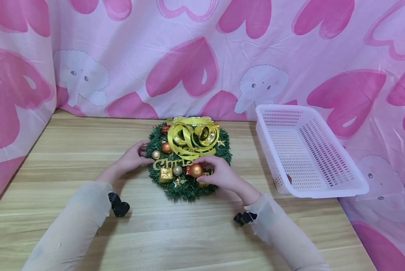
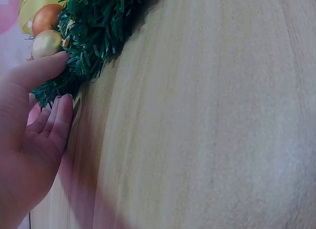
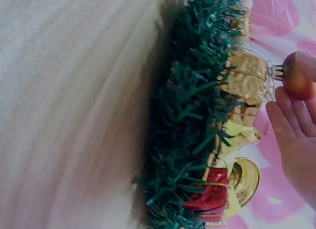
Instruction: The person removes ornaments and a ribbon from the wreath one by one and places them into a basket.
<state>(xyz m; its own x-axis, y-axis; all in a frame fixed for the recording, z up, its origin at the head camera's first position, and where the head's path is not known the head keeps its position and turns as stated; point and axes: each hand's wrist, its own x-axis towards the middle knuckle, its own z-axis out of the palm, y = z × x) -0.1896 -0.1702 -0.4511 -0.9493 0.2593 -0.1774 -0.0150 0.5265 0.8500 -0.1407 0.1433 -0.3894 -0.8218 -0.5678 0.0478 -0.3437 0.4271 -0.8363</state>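
A green tinsel Christmas wreath (image 1: pixel 185 194) lies on the wooden table in the head view, decorated with gold bells (image 1: pixel 205 134), yellow ribbon (image 1: pixel 175 150), small gift boxes, stars and gold lettering (image 1: pixel 165 164). My left hand (image 1: pixel 132 157) holds the wreath's left edge; in the left wrist view the thumb (image 2: pixel 47 70) lies over the greenery and the fingers (image 2: pixel 58 121) are by its underside. Between its thumb and fingers, my right hand (image 1: pixel 222 174) pinches a copper bauble (image 1: pixel 196 170) over the wreath's lower right. The bauble's metal cap (image 3: pixel 277 72) faces a gold gift box (image 3: pixel 245 78).
A white perforated plastic basket (image 1: pixel 324 194) stands at the right of the table, with a small brownish thing (image 1: pixel 289 179) partly visible through its near wall. A pink heart-patterned cloth (image 1: pixel 128 71) hangs behind and at both sides. Black wrist cameras (image 1: pixel 119 206) sit at both cuffs.
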